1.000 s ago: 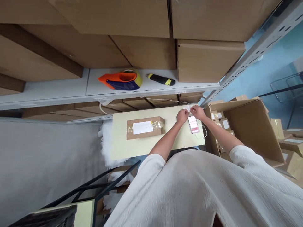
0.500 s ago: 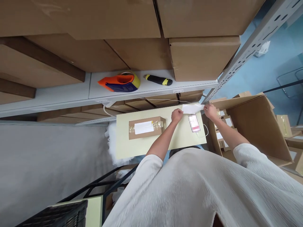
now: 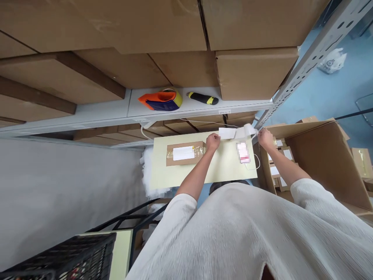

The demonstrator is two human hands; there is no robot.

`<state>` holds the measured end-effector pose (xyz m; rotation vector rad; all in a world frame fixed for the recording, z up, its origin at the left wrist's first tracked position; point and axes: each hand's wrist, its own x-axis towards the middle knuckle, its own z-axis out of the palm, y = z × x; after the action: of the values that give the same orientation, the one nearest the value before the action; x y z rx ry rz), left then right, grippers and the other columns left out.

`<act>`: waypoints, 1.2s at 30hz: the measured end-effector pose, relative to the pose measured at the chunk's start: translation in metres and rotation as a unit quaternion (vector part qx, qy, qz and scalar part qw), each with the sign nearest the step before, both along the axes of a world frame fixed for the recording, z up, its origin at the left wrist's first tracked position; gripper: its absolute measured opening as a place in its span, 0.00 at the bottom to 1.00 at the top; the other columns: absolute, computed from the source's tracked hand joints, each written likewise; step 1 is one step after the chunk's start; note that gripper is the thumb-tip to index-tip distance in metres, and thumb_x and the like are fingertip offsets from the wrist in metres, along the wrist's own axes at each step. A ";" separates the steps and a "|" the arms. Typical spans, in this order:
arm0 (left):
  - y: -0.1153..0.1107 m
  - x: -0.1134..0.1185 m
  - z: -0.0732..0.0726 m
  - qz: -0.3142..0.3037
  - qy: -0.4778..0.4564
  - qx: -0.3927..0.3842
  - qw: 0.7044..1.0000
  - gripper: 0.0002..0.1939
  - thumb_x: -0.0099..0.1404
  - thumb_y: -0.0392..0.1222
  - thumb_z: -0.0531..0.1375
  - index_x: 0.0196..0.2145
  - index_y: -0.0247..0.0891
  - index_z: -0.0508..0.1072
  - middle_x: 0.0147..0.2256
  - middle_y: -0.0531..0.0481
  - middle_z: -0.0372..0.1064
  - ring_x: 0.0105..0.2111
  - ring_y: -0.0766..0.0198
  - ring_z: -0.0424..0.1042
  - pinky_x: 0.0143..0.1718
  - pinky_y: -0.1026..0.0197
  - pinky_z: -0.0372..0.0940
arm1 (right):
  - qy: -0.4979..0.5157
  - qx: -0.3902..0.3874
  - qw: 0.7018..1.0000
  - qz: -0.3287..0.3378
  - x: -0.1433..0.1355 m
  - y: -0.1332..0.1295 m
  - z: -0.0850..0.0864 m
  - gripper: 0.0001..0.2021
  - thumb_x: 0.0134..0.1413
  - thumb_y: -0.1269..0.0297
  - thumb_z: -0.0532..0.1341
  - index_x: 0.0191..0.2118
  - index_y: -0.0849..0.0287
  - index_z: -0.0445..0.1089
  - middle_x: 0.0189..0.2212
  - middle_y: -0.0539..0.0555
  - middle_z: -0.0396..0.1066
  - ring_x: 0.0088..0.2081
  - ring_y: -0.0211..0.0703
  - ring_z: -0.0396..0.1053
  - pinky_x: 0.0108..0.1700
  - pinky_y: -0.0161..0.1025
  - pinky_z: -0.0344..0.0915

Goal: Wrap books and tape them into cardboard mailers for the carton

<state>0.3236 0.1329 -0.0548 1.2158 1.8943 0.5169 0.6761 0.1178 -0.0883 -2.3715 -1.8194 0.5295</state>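
My left hand is closed at the left edge of a white label, above the pale table. The label joins a translucent backing strip that curls up toward the right. At the strip's right end, my right hand pinches the backing. A phone with a blurred screen lies below the strip, with a white cable beside it. Left of my left hand sits a taped cardboard box bearing a white label.
Tape dispenser and black-and-yellow cutter lie on the shelf beneath large cartons. An open carton holding small boxes stands right of the table. A black crate is at lower left.
My hands have moved farther apart, the left going left and the right slightly right. More of the label and its backing shows between them. The camera view has shifted slightly.
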 end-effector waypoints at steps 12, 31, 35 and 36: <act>-0.039 -0.036 0.026 0.105 -0.194 0.026 0.975 0.35 0.66 0.41 0.69 0.69 0.45 0.66 0.63 0.38 0.75 0.55 0.53 0.80 0.54 0.54 0.73 | 0.236 0.068 0.942 0.228 -0.129 -0.022 0.029 0.17 0.63 0.54 0.71 0.54 0.53 0.76 0.52 0.60 0.76 0.50 0.55 0.74 0.57 0.50 0.72; -0.098 -0.229 0.061 0.074 -0.301 0.145 0.940 0.28 0.65 0.48 0.69 0.61 0.44 0.75 0.51 0.43 0.80 0.55 0.54 0.79 0.55 0.54 0.73 | 0.430 0.013 0.887 0.171 -0.329 -0.044 0.104 0.13 0.53 0.52 0.66 0.41 0.53 0.71 0.38 0.50 0.76 0.36 0.44 0.69 0.40 0.41 0.68; -0.104 -0.257 0.060 0.038 -0.300 0.138 0.943 0.24 0.65 0.44 0.65 0.58 0.42 0.77 0.48 0.45 0.81 0.50 0.56 0.80 0.53 0.56 0.74 | 0.434 0.005 0.887 0.156 -0.351 -0.052 0.104 0.12 0.50 0.54 0.66 0.39 0.53 0.71 0.35 0.49 0.75 0.36 0.44 0.69 0.39 0.39 0.67; -0.104 -0.262 0.060 0.033 -0.294 0.134 0.946 0.23 0.65 0.44 0.64 0.58 0.42 0.77 0.49 0.45 0.82 0.50 0.56 0.80 0.52 0.56 0.74 | 0.433 0.002 0.889 0.148 -0.354 -0.054 0.103 0.12 0.50 0.55 0.66 0.39 0.53 0.71 0.34 0.49 0.74 0.36 0.44 0.69 0.38 0.39 0.67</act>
<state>0.0620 0.0284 0.0052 1.0125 1.3811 1.0712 0.3217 0.0643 0.0149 -1.4186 -1.6733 1.3386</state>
